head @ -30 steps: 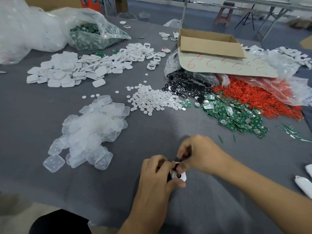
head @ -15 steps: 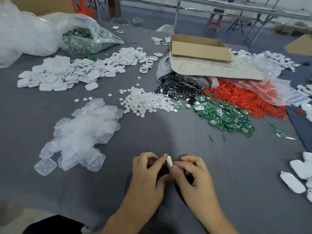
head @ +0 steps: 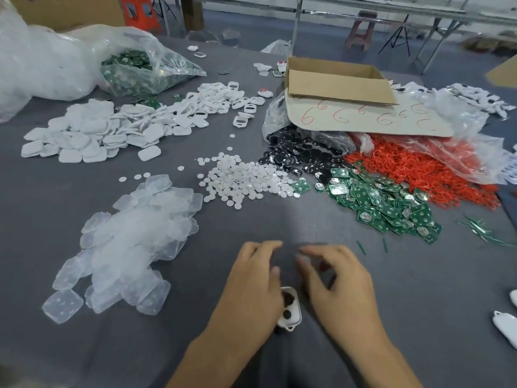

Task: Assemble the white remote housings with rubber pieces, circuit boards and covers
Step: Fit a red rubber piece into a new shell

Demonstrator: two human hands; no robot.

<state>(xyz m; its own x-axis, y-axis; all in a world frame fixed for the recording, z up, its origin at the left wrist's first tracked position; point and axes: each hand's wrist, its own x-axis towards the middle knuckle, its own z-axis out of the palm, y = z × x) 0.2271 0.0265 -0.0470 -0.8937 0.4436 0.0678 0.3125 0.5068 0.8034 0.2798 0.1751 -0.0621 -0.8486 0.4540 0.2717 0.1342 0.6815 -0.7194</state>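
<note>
Both hands have let go of the white housing [head: 290, 310] they pinched upright between them half a second back. It now lies flat on the tabletop [head: 419, 303] near the near edge, two dark rubber pieces showing in its face. The left hand [head: 251, 289] hangs loosely curled against the housing's left side, and the right hand [head: 335, 287] hovers just beside it, fingers relaxed and gripping nothing. I judge the rubber step done, with a board from the circuit boards [head: 386, 203] due next. Toward the far left corner, a clear bag [head: 167, 68] holds more green boards. Right of centre, a crumpled bag [head: 279, 119] spills black rubber pieces and another bag [head: 475, 152] spills red rings. Behind them, the cardboard box [head: 335, 85] stands open, its contents hidden.
</note>
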